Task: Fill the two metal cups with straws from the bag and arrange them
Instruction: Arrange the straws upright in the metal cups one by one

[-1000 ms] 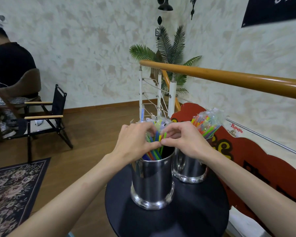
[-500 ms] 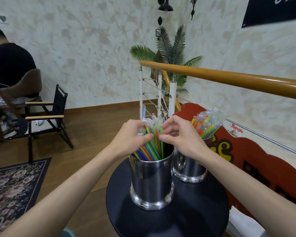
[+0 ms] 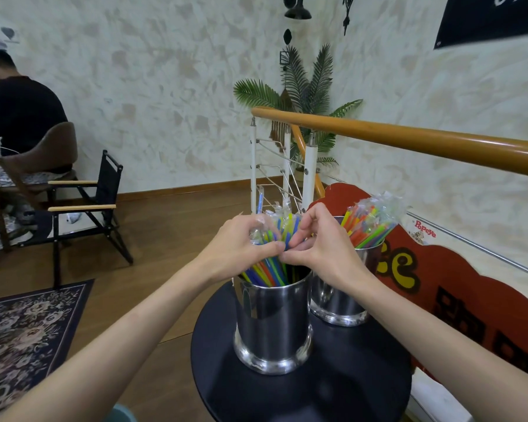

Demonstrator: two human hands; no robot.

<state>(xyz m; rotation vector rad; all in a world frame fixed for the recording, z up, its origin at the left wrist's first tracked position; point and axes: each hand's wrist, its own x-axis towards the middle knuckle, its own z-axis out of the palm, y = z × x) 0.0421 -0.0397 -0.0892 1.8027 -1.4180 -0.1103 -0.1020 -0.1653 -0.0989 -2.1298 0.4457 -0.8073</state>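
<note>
the left hand and the right hand meet over the near metal cup, each with fingers curled round the bundle of coloured straws standing in that cup. the near metal cup stands on a round black table, just beside the far metal cup, which holds its own straws in clear wrap. a wooden handrail runs behind the table and a folding chair stands well apart to the left.
</note>
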